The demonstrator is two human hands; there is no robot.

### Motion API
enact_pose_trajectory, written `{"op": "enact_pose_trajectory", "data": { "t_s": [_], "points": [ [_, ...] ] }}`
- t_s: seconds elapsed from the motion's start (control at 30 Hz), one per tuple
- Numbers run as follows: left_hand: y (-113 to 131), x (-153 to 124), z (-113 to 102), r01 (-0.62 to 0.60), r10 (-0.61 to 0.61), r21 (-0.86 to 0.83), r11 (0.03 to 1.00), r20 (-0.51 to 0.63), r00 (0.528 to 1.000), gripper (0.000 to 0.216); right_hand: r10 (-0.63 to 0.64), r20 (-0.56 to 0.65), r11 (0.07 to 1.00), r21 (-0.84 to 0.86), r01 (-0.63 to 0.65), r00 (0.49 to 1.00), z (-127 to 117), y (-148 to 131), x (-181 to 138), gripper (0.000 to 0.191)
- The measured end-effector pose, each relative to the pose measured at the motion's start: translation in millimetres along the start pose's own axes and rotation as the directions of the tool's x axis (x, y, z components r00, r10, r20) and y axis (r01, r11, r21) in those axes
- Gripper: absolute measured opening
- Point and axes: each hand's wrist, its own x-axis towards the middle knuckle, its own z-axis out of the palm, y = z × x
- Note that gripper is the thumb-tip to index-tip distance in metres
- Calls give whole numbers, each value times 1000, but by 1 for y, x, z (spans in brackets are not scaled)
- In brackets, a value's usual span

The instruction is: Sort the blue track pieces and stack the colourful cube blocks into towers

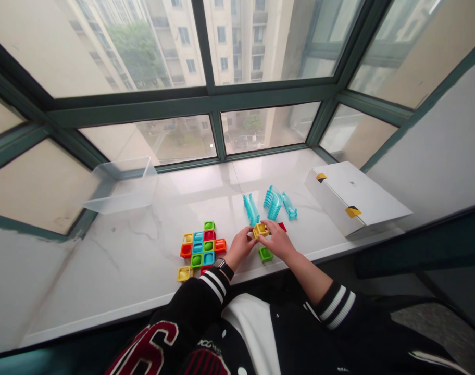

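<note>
Both hands meet over a yellow block (260,229) on the white marble sill (136,260). My left hand (240,247) pinches its left side and my right hand (277,240) grips its right side. A green block (265,254) lies just below my right hand, and a red block (282,226) peeks out beyond it. To the left lies a flat cluster of joined coloured blocks (201,247), with a loose yellow block (184,273) at its lower corner. Three turquoise ribbed track pieces (272,203) lie behind the hands.
A clear plastic tub (122,185) stands at the back left by the window. A white cardboard box (352,200) with yellow tape lies at the right. The sill's front edge runs just below the blocks; window frames close it in behind.
</note>
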Motion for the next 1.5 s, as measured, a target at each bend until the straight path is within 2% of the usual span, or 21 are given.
{"op": "enact_pose_trajectory", "data": {
  "t_s": [0.3,0.93,1.2,1.5],
  "points": [
    [-8,1,2,-30,30,-18,999,-13,999,41,-32,22,995,-97,34,999,16,4,2,53],
    [0,-1,1,-9,9,2,1000,-18,1000,32,-63,0,993,-97,62,998,18,3,-2,53],
    [8,-2,-2,41,-41,-49,998,7,999,34,-60,-3,992,-107,59,998,19,2,-3,55],
    [9,-2,-3,20,-20,-43,999,4,1000,37,-26,1,992,-123,26,1000,18,-1,-1,56]
  ]
}}
